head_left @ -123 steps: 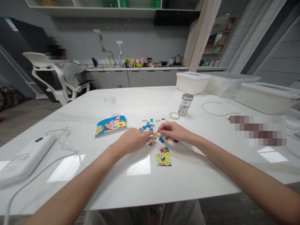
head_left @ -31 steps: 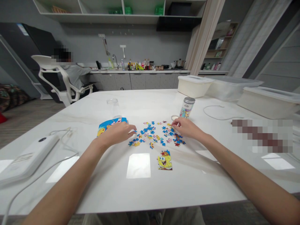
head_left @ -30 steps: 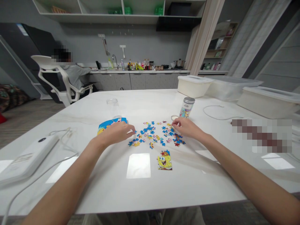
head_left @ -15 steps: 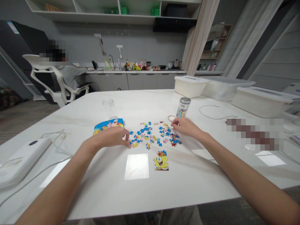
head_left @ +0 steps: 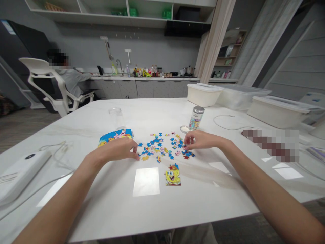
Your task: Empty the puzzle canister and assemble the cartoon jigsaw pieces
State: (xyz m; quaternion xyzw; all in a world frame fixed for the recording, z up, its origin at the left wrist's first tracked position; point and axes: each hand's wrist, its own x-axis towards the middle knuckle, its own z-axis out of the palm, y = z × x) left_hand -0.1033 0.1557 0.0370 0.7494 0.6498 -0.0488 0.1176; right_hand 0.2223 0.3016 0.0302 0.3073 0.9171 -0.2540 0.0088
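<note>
Reaching into jigsaw pieces [head_left: 162, 146] from either side

My left hand [head_left: 114, 150] is half curled at the left edge of the pieces, its fingertips [head_left: 134, 153] down near a yellow piece [head_left: 145, 158]. I cannot tell whether they have hold of anything. My right hand [head_left: 201, 141] is also loosely curled, its fingers [head_left: 188, 146] among the blue and red pieces on the right side; any grip is hidden. The loose blue, pink and yellow pieces lie between my hands on the white table [head_left: 203, 206]. Nearer me lies a joined SpongeBob section [head_left: 173, 177]. Farther left, a printed picture card [head_left: 115, 135] lies just beyond my left hand; farther right stand a cartoon-printed jar [head_left: 196, 118] and a round lid [head_left: 185, 129]. Unlike the first frame, my hands are well apart, not almost touching, and the pieces are spread wider.
</note>
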